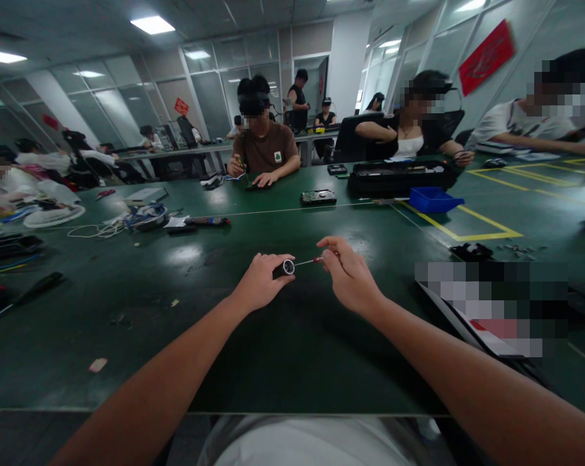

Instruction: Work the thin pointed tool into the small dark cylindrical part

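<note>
My left hand (263, 279) is wrapped round a short black cylinder (283, 268), whose round end with a pale ring faces right. In my right hand (347, 275) is a thin screwdriver (318, 259) with a red handle, pinched between thumb and fingers. Its metal shaft points left, and the tip is at the ringed end of the cylinder; whether it touches inside cannot be made out. Both hands are above the green table (292, 362), near the middle of the view.
A blue bin (434, 199) and a long black case (402, 178) stand at the back right. Small screws (519, 250) lie at the right. Cables (147, 217) and a black tool (208, 221) lie at the left. Across the table a person in brown (268, 145) works.
</note>
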The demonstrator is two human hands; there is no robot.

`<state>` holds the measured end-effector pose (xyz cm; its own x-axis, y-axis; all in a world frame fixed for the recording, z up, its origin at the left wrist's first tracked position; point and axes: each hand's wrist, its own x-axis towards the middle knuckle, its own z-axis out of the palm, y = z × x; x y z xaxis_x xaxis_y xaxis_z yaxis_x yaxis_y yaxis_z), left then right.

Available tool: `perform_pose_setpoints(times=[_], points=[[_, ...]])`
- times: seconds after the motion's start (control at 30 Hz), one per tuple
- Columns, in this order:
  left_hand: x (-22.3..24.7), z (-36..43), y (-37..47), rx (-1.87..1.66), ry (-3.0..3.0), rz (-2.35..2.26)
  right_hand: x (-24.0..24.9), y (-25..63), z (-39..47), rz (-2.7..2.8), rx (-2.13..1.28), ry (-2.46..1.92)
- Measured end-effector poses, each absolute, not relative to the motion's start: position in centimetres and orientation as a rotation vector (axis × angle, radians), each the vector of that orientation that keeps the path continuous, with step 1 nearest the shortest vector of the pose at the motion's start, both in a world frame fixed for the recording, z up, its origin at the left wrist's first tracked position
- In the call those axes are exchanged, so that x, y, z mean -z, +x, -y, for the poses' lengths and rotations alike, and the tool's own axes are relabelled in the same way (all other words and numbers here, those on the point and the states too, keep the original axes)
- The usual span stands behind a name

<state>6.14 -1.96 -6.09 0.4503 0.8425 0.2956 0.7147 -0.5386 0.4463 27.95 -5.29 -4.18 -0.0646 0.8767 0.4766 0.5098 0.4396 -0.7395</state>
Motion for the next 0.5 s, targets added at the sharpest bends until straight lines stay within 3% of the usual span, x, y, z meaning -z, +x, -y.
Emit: perform_pose_setpoints(times=[0.3, 0.5], points=[[6.19, 1.8, 6.06, -0.708, 2.434, -1.347, 4.1, 27.89, 5.45, 1.747, -0.486, -1.202], [5.62, 1.98, 6.13, -0.758, 2.412, -1.379, 4.74, 27.58, 4.51, 1.434, -0.764, -1.088]])
